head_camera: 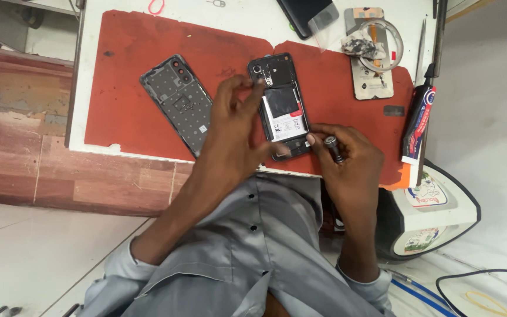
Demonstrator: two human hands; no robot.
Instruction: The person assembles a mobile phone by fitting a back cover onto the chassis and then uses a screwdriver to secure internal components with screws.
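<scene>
Head view: right hand (347, 158) grips a screwdriver (334, 148); left hand (236, 126), half-curled, touches the opened phone (283, 111).

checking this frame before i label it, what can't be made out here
- Head view: the tip of the screwdriver is hidden inside the right hand.
- The opened phone's left edge is covered by the left hand.
- The dark phone at the top is cut off by the frame edge.
- The battery label print is too small to read.
</scene>
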